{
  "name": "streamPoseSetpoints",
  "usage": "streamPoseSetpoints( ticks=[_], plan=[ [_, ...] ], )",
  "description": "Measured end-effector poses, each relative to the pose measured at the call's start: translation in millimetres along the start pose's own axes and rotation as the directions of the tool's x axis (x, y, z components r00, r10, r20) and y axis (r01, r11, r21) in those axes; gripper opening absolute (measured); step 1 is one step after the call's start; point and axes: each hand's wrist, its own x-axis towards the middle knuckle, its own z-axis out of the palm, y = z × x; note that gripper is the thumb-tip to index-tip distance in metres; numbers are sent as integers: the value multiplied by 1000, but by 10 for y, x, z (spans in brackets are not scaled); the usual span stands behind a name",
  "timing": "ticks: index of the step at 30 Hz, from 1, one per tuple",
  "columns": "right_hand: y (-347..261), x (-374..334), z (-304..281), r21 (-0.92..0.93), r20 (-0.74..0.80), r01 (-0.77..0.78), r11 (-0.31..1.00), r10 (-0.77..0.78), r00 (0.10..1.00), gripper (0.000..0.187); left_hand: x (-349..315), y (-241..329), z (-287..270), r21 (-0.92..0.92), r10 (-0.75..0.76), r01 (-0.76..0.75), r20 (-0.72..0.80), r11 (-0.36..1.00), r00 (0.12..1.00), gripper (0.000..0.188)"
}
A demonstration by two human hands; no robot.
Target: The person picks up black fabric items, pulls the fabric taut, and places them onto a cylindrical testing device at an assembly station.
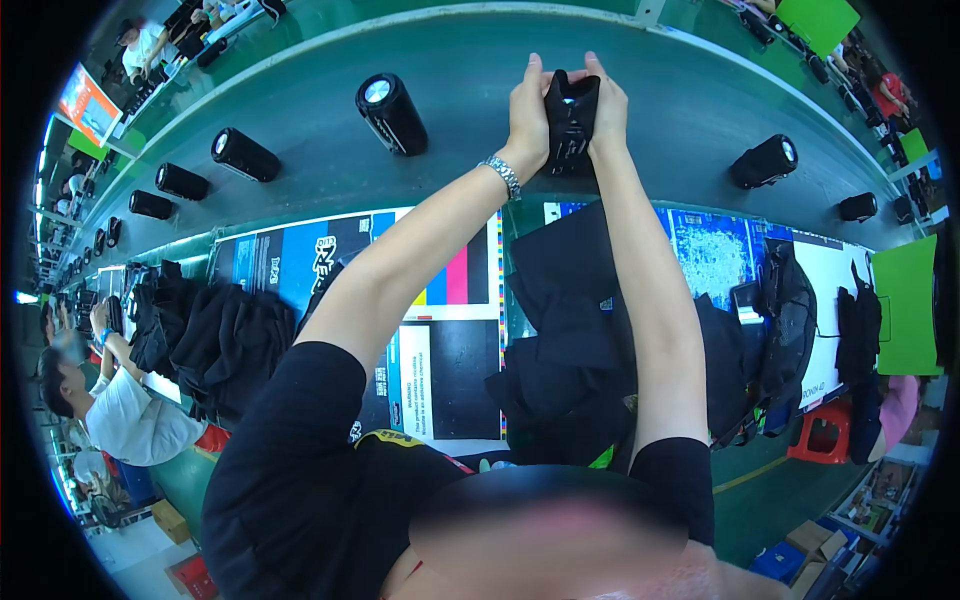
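Out in front of me, over the belt, both my hands are closed around a black pouch (570, 135). My left hand (529, 112) presses its left side and my right hand (609, 108) its right side, thumbs pointing away from me. The pouch stands roughly upright, its top edge gapes, and a pale shiny spot shows inside; I cannot make out fully what it contains. A metal-band watch (501, 175) is on my left wrist. To the left on the belt stands a black cylindrical speaker (395, 118) with a shiny round end.
More black speakers (245, 154) line the belt (470, 90) leftward, and another speaker (765, 161) stands right. Black cloth pieces (570, 290) lie on the printed table sheets (465, 370), with a dark heap (230, 340) at left. A co-worker (140, 420) sits left; a red stool (822, 433) stands right.
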Motion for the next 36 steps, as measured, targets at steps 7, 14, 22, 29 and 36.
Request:
streamPoseSetpoints(
  ticks=[7,14,22,29,36],
  plan=[
    [375,176,-269,-159,-55,223,962,-234,971,31,229,-560,-276,-69,54,-57,-51,996,997,31],
    [181,111,-411,-633,-116,277,723,-442,889,48,111,-269,-291,373,145,-84,-139,924,980,48],
    [-1335,-848,-885,150,-230,207,967,-170,958,28,-959,1003,-618,397,145,-156,58,904,988,46],
    [-744,-2411,505,49,390,154,987,-161,907,27,-1998,1409,-675,542,-99,-27,202,840,974,37],
    [-190,-2885,835,-398,361,556,730,-433,826,32,-2415,1505,-1120,255,-13,0,51,967,999,28]
  ],
)
